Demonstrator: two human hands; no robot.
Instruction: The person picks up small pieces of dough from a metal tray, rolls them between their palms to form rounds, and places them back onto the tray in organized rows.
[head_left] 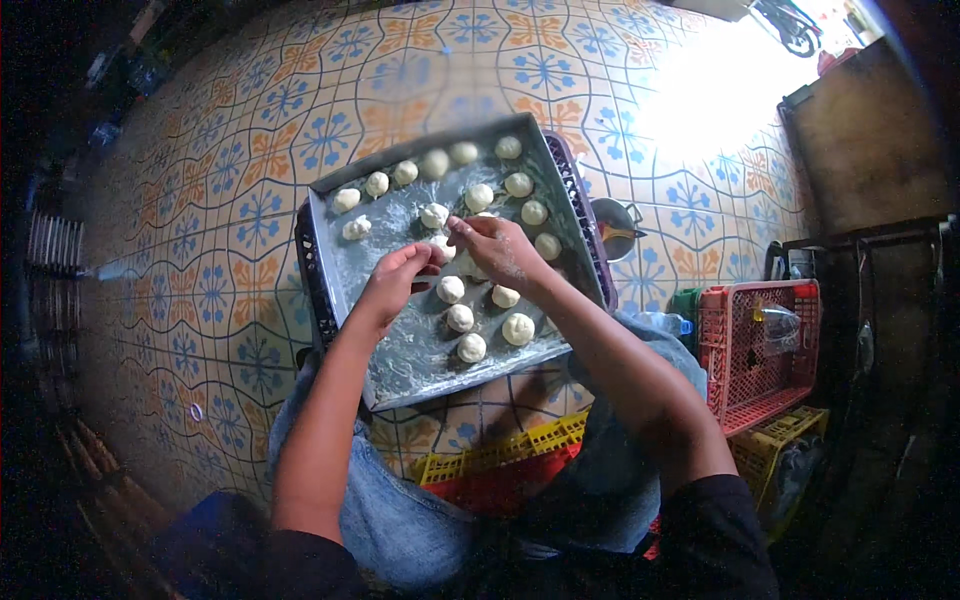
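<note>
A white dough ball (pixel 442 247) sits between the person's two hands, near the middle of a floured metal tray (pixel 405 375). The left hand (pixel 398 280) has its fingers curled inward, the tips against or just beside that ball; whether they grip it, I cannot tell. The right hand (pixel 497 248) is dusted with flour, its thumb and fingertips drawn together just above the ball's right side; whether anything is pinched there is hidden.

More dough balls (pixel 518 329) lie about the tray, some in a row along its far edge. The tray rests on a dark plastic crate (pixel 580 190), with the person's jeans (pixel 405 520) at its near side. Beyond its right side, a round metal pan (pixel 618 245) stands on the patterned tile floor (pixel 690 205). Farther right, a red plastic crate (pixel 758 355) stands near a yellow crate (pixel 765 445).
</note>
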